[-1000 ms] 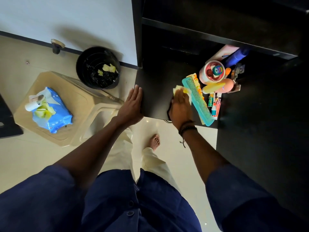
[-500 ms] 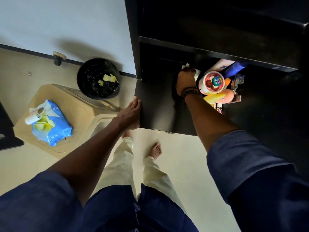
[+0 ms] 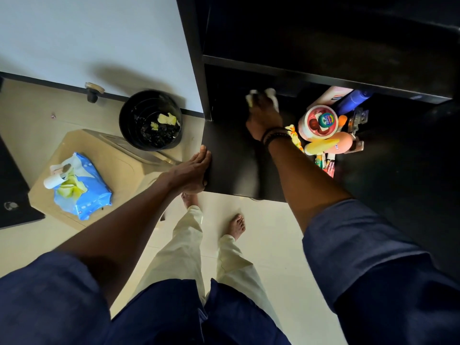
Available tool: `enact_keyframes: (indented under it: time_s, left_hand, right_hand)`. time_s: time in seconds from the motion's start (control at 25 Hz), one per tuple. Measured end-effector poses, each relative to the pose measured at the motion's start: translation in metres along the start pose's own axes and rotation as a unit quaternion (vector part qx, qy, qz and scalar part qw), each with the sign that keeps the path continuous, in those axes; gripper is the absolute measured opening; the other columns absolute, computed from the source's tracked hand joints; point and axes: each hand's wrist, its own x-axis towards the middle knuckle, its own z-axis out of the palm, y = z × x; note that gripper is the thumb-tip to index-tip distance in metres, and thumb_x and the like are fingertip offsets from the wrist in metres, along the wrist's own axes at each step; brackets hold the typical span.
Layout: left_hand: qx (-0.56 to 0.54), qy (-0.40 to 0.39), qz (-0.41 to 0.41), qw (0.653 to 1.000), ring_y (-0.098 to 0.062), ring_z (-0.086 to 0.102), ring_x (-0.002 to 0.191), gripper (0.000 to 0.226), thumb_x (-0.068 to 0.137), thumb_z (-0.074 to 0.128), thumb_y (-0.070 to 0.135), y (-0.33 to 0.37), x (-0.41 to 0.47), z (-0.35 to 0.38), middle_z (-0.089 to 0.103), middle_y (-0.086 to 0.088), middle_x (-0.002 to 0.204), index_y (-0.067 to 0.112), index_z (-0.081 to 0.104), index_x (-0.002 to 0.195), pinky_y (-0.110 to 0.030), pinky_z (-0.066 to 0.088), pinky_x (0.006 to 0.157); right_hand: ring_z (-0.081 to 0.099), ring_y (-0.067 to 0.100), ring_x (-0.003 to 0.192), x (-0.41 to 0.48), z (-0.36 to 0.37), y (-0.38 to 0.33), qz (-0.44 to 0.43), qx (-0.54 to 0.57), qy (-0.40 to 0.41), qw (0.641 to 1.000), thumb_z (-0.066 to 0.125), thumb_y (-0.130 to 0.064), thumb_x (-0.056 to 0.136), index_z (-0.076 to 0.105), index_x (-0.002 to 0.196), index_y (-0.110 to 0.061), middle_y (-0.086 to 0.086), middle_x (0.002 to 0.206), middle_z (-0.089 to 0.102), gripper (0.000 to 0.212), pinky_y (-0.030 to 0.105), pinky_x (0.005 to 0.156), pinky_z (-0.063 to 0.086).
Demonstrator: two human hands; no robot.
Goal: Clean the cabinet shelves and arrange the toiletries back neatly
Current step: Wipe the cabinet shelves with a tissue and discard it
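Observation:
My right hand [image 3: 263,115] presses a pale wipe [image 3: 271,94] flat onto the black cabinet shelf [image 3: 229,155], far back under the shelf above. My left hand [image 3: 191,170] rests with straight fingers against the shelf's left front corner. Toiletries are bunched at the shelf's right: a round white tub with a red lid [image 3: 318,123], a blue bottle [image 3: 353,102], a pink bottle [image 3: 332,94], a yellow tube [image 3: 321,145] and small tubes [image 3: 328,163]. My right forearm hides the comb.
A black bin [image 3: 150,119] with used wipes stands on the floor by the wall. A blue wipes pack [image 3: 79,188] lies on a beige stool [image 3: 119,155] to the left. A dark object [image 3: 12,195] sits at the far left edge. My bare feet stand below the shelf.
My right hand has slid the wipe from the shelf's front, beside the comb, to the back and then slightly left. My left hand stayed at the shelf's corner.

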Motion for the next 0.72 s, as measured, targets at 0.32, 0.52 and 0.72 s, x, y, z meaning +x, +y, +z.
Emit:
enact_keyframes:
  time_s: [0.32, 0.52, 0.72]
  left_hand:
    - [-0.006, -0.007, 0.014, 1.0, -0.027, -0.01, 0.146, 0.089, 0.093, 0.052, 0.019, -0.002, 0.001, 0.003, -0.022, -0.014, 0.155, 0.01, -0.016, 0.148, -0.035, 0.011, 0.118]
    - [-0.016, -0.013, 0.012, 1.0, -0.026, -0.011, 0.146, 0.087, 0.092, 0.051, 0.016, -0.005, 0.002, 0.006, -0.023, -0.015, 0.155, 0.008, -0.015, 0.148, -0.032, 0.005, 0.118]
    - [-0.028, -0.007, 0.025, 0.999, -0.029, -0.008, 0.146, 0.086, 0.092, 0.05, 0.015, -0.008, 0.005, 0.008, -0.024, -0.016, 0.154, 0.007, -0.015, 0.148, -0.034, 0.006, 0.119]
  right_hand:
    - [0.029, 0.045, 0.134, -0.003, -0.006, -0.008, 0.026, -0.046, -0.032, 0.998, 0.032, -0.024, 0.076, 0.041, 0.132, 0.013, 0.033, 0.141, 0.036, 0.068, 0.048, 0.115, 0.015]
    - [0.028, 0.038, 0.139, -0.023, 0.035, -0.079, -0.046, 0.052, -0.028, 0.997, 0.045, -0.006, 0.083, 0.037, 0.141, 0.0, 0.022, 0.147, 0.034, 0.059, 0.047, 0.115, 0.023]
    - [0.036, 0.041, 0.129, -0.032, 0.014, -0.013, 0.124, 0.033, 0.059, 0.99, 0.049, -0.013, 0.083, 0.036, 0.137, 0.004, 0.027, 0.14, 0.037, 0.058, 0.041, 0.113, 0.023]
